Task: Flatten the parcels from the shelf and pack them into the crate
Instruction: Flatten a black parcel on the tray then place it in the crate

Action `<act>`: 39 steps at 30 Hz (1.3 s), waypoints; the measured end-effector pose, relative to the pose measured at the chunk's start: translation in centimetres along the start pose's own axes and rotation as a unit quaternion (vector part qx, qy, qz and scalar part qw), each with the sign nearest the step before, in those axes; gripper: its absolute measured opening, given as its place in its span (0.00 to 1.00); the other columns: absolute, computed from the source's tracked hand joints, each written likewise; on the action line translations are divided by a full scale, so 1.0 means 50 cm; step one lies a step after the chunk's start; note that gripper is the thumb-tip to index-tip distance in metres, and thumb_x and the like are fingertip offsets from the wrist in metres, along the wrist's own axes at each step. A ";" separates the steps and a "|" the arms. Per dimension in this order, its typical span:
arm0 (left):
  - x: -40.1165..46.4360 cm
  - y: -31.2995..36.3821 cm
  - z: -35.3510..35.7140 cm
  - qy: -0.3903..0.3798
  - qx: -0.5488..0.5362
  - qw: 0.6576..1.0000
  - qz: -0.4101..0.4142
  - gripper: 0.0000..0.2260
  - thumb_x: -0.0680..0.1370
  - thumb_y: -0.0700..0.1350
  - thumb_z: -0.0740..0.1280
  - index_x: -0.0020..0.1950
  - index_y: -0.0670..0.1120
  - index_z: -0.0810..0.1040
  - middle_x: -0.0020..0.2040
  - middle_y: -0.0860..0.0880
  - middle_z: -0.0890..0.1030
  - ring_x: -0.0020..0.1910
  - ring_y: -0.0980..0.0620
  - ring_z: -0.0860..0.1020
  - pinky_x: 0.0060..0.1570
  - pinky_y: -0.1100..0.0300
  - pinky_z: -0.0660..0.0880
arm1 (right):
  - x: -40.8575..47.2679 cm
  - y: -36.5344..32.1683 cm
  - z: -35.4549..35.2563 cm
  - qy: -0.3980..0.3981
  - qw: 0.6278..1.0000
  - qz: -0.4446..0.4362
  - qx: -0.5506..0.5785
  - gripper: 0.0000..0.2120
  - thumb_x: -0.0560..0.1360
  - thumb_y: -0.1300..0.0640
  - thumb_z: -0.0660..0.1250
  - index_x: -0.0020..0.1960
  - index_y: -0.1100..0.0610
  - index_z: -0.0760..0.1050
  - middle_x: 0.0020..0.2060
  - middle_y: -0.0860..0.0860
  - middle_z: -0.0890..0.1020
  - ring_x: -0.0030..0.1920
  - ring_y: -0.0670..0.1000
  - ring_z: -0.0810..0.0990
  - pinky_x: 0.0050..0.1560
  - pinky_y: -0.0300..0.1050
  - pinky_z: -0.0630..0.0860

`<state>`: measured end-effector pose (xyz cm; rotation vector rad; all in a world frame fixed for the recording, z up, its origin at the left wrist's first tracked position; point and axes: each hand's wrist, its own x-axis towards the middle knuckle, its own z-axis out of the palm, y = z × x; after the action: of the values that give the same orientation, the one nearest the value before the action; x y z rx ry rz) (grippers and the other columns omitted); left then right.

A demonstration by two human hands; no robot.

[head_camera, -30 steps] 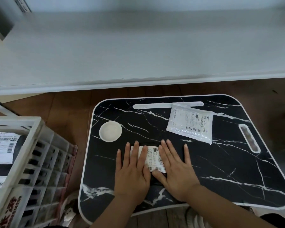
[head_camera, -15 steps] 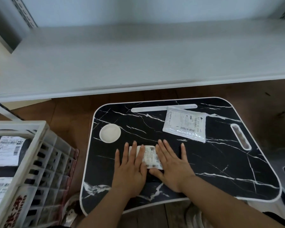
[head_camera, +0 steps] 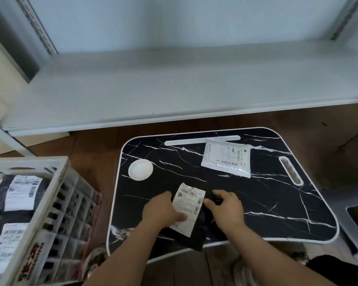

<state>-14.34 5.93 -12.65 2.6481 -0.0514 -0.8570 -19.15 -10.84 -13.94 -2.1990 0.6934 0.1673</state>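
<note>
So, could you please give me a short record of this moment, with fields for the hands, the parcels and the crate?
left hand: grips the black plastic parcel with a white label at its left edge
right hand: fingers pinch the parcel's right side
parcel state: lifted at an angle off the black marble-pattern lap table
other parcel: clear plastic pouch lying flat at the table's far side
white slatted crate: left of the table, already holds black labelled parcels

both hands on the black parcel

your left hand (head_camera: pixel 162 211) and right hand (head_camera: pixel 227 209) grip a black parcel (head_camera: pixel 196 226) with a white label, tilted over the marble-patterned table (head_camera: pixel 277 213). a white parcel (head_camera: pixel 227 159) lies at the far edge, and the crate (head_camera: pixel 50 203) to your left holds labelled parcels.
</note>
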 end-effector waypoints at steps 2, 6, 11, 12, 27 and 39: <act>-0.006 0.003 0.008 -0.015 -0.079 0.997 0.010 0.18 0.71 0.55 0.73 0.52 0.48 0.72 0.52 0.51 0.78 0.49 0.53 0.76 0.46 0.60 0.74 | 0.000 0.002 0.007 -0.018 0.994 0.058 0.094 0.24 0.72 0.54 0.74 0.65 0.55 0.74 0.59 0.53 0.76 0.60 0.53 0.75 0.64 0.50 0.72; -0.029 0.005 -0.002 -0.002 -0.285 0.958 -0.035 0.20 0.72 0.47 0.74 0.60 0.43 0.72 0.56 0.47 0.77 0.53 0.50 0.77 0.51 0.57 0.76 | -0.021 -0.026 0.000 -0.045 0.954 0.140 0.262 0.29 0.69 0.60 0.77 0.67 0.59 0.71 0.52 0.51 0.78 0.53 0.56 0.80 0.57 0.57 0.77; -0.055 -0.027 -0.073 -0.003 -0.439 0.898 0.011 0.25 0.71 0.42 0.75 0.65 0.45 0.73 0.59 0.46 0.79 0.56 0.49 0.79 0.58 0.52 0.77 | -0.059 -0.130 -0.027 -0.183 0.882 0.160 0.404 0.21 0.69 0.57 0.74 0.58 0.66 0.77 0.45 0.62 0.84 0.46 0.61 0.83 0.42 0.52 0.78; -0.063 -0.042 -0.091 -0.012 -0.456 0.890 0.027 0.25 0.70 0.42 0.75 0.65 0.44 0.73 0.59 0.46 0.80 0.56 0.48 0.79 0.58 0.50 0.77 | -0.067 -0.157 -0.022 -0.212 0.869 0.151 0.421 0.19 0.69 0.58 0.73 0.56 0.66 0.78 0.46 0.63 0.84 0.47 0.62 0.83 0.43 0.53 0.78; -0.144 -0.432 -0.300 0.152 -0.574 0.805 0.000 0.11 0.74 0.42 0.73 0.56 0.48 0.80 0.50 0.49 0.84 0.49 0.49 0.83 0.53 0.49 0.80 | -0.178 -0.521 0.291 -0.275 0.894 -0.035 0.352 0.09 0.71 0.67 0.72 0.51 0.64 0.80 0.42 0.59 0.85 0.39 0.57 0.85 0.41 0.51 0.82; -0.096 -0.741 -0.322 0.270 -0.811 0.499 -0.139 0.08 0.74 0.32 0.69 0.52 0.39 0.79 0.46 0.40 0.84 0.42 0.42 0.84 0.37 0.51 0.81 | -0.174 -0.663 0.594 -0.373 0.854 -0.359 -0.040 0.23 0.78 0.41 0.61 0.70 0.50 0.69 0.63 0.46 0.77 0.65 0.50 0.73 0.66 0.50 0.70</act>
<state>-11.77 46.48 -10.60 0.8700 0.8860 0.1327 -5.70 32.18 -8.73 -2.0757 -0.5755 0.6164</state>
